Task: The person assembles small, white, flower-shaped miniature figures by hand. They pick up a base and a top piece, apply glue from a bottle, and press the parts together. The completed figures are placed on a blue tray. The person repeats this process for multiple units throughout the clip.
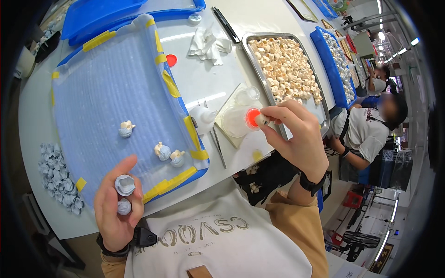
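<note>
In the palm of my left hand (pixel 111 217) sit two small grey-blue pieces: an open hollow cup (pixel 124 185) between the fingers and a rounder piece (pixel 123 206) below it. My right hand (pixel 303 141) pinches a small cream doll-head-like piece (pixel 263 121) between thumb and fingertips, right beside the red opening (pixel 252 118) of a translucent container (pixel 234 122). Whether the piece touches the red part, I cannot tell. Three cream-and-grey-blue pieces, one of them a small figure part (pixel 126 129), lie on the film-lined blue tray (pixel 99 88) above my left hand.
A metal tray (pixel 246 38) full of cream hollow pieces stands at the far right. Grey-blue shells (pixel 58 178) are heaped at left. Tweezers (pixel 218 147), a white squeeze bottle (pixel 202 119), crumpled tissue (pixel 209 45) and a black pen (pixel 225 25) lie around. Other people sit at right.
</note>
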`<state>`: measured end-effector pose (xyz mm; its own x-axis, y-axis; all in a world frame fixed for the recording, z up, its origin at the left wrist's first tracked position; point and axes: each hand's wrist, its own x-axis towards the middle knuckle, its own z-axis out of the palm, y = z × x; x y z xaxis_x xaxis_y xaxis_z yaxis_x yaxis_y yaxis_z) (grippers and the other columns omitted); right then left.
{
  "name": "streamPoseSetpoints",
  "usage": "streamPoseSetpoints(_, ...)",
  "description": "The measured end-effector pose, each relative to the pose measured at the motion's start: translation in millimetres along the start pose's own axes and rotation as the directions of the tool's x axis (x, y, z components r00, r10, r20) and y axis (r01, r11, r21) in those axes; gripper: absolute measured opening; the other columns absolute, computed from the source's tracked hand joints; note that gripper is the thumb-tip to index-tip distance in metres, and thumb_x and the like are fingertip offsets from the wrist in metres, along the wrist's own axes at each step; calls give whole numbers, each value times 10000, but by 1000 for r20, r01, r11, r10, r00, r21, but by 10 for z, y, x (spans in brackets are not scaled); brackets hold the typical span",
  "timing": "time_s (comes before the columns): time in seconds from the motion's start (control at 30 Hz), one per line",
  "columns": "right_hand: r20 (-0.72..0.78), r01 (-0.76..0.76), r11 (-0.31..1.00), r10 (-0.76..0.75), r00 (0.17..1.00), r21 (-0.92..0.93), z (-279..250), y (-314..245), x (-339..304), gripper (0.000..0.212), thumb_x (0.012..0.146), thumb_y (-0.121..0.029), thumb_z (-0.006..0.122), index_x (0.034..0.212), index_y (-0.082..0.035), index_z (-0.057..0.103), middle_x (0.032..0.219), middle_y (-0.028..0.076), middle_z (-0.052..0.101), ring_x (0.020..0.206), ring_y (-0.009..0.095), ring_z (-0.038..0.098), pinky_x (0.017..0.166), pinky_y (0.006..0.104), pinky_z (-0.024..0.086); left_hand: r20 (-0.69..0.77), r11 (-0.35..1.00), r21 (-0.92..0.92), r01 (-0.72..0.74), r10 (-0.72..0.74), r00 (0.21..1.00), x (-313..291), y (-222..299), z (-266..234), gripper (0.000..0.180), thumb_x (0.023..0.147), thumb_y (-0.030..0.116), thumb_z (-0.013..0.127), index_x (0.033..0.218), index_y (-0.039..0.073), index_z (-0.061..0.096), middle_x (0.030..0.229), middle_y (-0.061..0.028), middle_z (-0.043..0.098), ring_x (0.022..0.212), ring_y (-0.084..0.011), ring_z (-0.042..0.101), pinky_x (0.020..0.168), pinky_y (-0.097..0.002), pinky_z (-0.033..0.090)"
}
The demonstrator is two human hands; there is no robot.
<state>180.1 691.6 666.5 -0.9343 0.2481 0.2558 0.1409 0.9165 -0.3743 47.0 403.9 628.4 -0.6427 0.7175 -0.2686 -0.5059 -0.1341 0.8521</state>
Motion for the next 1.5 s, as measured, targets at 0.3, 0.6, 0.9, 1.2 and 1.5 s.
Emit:
streamPoseSetpoints(0.3,-271,-39,993,69,960,114,194,-21,-247,267,642,70,686,891,4,617,799,95,625,663,199,588,613,276,475,198,994,-19,107,-101,975,2,0,-26,377,931,263,503,1146,-39,438,888,-127,577,482,-38,398,451,-171,324)
streamPoseSetpoints(0.6,-414,394,703,-155,897,591,620,-904,-112,457,543,57,732,985,18,623,821,102,641,618,204,577,532,276,450,285,988,29,149,-151,946,19,111,172,345,927,181,507,1197,-13,418,926,-109,610,507,-42,445,486,-181,382)
streamPoseSetpoints(0.9,-273,496,733,-415,868,465,587,-855,-44,366,634,-48,661,985,49,624,847,98,591,620,192,547,525,286,420,381,964,104,247,-267,885,10,60,74,352,969,287,433,1122,-20,513,683,8,510,518,-23,403,496,-181,356)
streamPoseSetpoints(1.2,-296,458,824,-370,880,332,724,-1034,-75,441,667,-228,697,1013,37,628,856,70,567,669,184,533,537,290,399,232,934,182,308,-345,910,1,120,154,425,982,351,354,949,-22,554,728,-63,562,449,-34,382,407,-178,280)
streamPoseSetpoints(1.5,-260,263,933,-198,945,246,846,-1033,-101,382,712,-385,687,832,-31,608,704,25,497,613,186,500,522,282,365,-404,971,6,-238,220,888,-55,-54,56,320,959,230,370,1161,-11,426,733,-35,497,534,-62,402,446,-204,314)
